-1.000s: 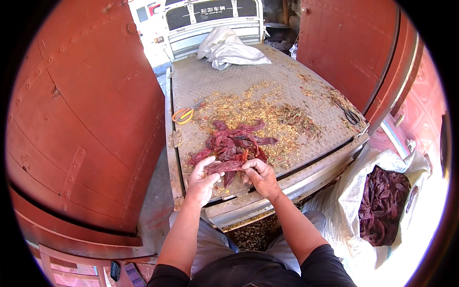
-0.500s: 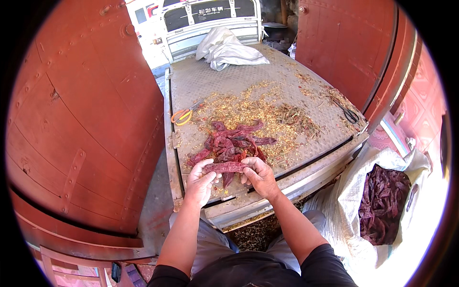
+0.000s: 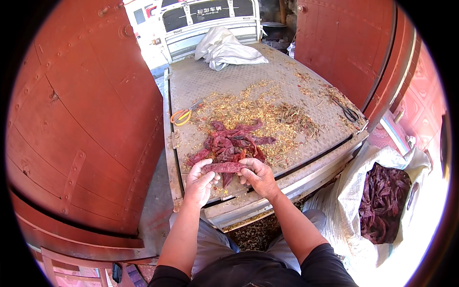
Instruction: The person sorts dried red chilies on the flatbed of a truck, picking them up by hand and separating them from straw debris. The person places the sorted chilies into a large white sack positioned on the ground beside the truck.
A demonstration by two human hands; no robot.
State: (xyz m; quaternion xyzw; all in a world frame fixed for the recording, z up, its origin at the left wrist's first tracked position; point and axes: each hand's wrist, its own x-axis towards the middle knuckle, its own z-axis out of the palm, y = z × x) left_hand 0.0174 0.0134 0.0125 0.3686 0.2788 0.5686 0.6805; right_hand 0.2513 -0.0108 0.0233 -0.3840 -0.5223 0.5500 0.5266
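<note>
Stretched between my two hands is a dried red chili pepper [image 3: 224,167], wrinkled and dark red, held roughly level. My left hand [image 3: 198,182] pinches its left end with thumb and fingers. At its right end, my right hand [image 3: 258,177] grips it the same way. Just beyond lies a heap of dried chili peppers [image 3: 233,142] on the metal truck bed [image 3: 191,79], near its front edge. Yellow seeds [image 3: 258,103] and bits of stem are scattered around and behind the heap.
Orange-handled scissors [image 3: 181,116] lie left of the heap; black-handled scissors [image 3: 350,114] rest at the bed's right edge. A white sack [image 3: 224,48] is crumpled at the back. An open sack [image 3: 342,210] of dried chilies stands at right. Red metal doors [image 3: 91,119] flank the bed.
Both hands stay in nearly the same place with the chili pepper between them. The right hand has shifted very slightly left.
</note>
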